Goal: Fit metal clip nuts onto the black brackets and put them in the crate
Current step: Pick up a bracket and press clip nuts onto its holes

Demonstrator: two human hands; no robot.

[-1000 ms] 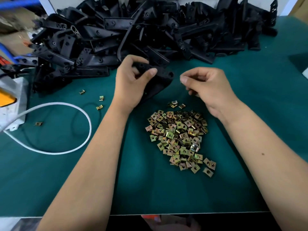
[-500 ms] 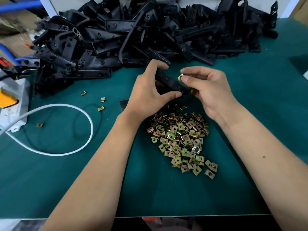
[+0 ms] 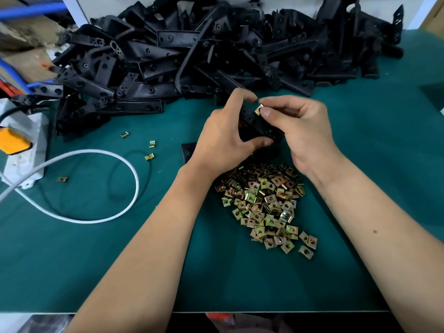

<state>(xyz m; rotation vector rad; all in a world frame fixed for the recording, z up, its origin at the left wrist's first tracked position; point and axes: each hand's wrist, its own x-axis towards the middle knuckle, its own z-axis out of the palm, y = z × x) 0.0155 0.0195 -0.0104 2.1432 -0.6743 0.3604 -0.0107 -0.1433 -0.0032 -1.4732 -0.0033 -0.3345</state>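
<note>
My left hand (image 3: 224, 133) grips a black bracket (image 3: 262, 128) above the green mat, thumb under it and fingers over its top. My right hand (image 3: 300, 126) pinches a brass-coloured clip nut (image 3: 259, 109) between thumb and forefinger, right at the bracket's upper edge. A heap of loose clip nuts (image 3: 264, 203) lies on the mat just below both hands. A big pile of black brackets (image 3: 204, 56) fills the back of the table. No crate is in view.
A white power strip (image 3: 22, 150) with a looping white cable (image 3: 115, 207) lies at the left. Several stray clip nuts (image 3: 151, 144) sit on the green mat (image 3: 360, 212) left of my hands. A flat black piece (image 3: 188, 152) lies by my left wrist.
My left hand lifted the bracket and carried it right to meet my right hand. My right hand brought the clip nut up against the bracket's upper edge.
</note>
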